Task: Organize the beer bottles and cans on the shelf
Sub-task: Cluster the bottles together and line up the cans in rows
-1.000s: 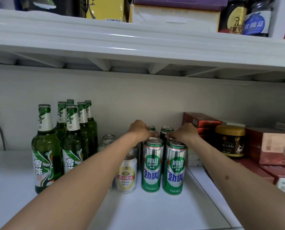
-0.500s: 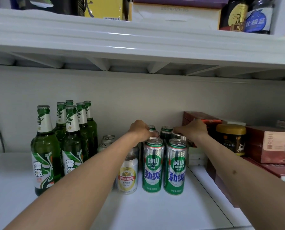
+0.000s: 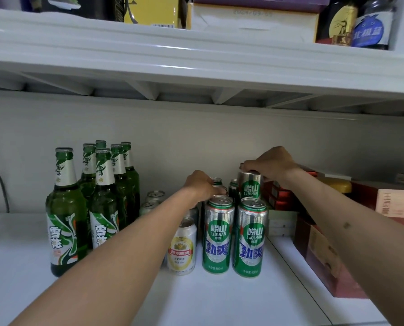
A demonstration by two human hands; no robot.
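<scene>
Several green beer bottles (image 3: 65,212) stand in a cluster at the left of the white shelf (image 3: 196,300). Two tall green Laoshan cans (image 3: 249,238) stand side by side at the front, a short white-and-gold can (image 3: 181,250) to their left. My right hand (image 3: 270,164) grips the top of another green Laoshan can (image 3: 249,185), lifted above the cans behind the front row. My left hand (image 3: 202,187) rests curled over the top of a can in the second row; that can is mostly hidden. Silver cans (image 3: 155,197) sit further back.
Red boxes (image 3: 325,260) and a yellow-lidded jar (image 3: 336,185) crowd the shelf's right side. The upper shelf (image 3: 196,60) hangs low overhead, loaded with boxes and dark jars. A grey cable (image 3: 1,184) runs down the wall at far left.
My right hand has risen, lifting a green Laoshan can up out of the back row. My left hand stays on its can.
</scene>
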